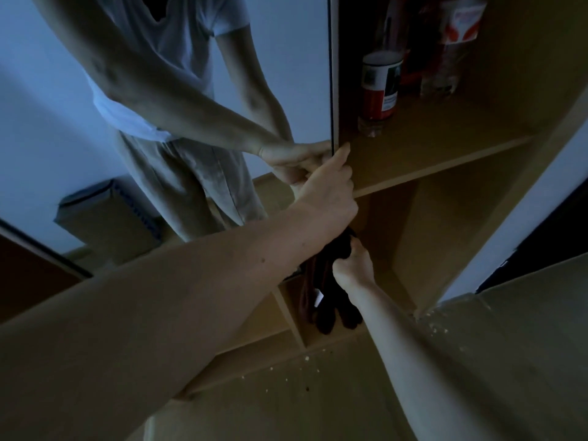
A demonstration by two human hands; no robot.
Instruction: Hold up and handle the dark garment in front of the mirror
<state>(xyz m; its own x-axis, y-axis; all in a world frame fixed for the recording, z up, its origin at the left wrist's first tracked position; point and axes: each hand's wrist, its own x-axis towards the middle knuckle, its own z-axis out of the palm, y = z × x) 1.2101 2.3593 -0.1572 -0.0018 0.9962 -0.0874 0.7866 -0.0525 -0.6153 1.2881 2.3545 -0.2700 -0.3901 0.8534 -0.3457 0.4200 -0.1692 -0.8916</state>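
I note left hand [327,189] gripping edge of mirrored wardrobe door [332,90]. Right hand [353,265] clutching dark limp cloth bundle [331,300] in lower wooden compartment, below shelf front edge [445,167]. Bundle not yet clear of compartment; door open.

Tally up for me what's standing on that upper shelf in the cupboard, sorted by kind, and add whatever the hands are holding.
Bottles with red-and-white labels: 2, one in front and one behind
Dark bottles at the back, too dim to tell apart: at least 1
Dark gloves, gripped by the right hand: 1 bundle
Mirrored door edge, held by the left hand: 1
Total: 5
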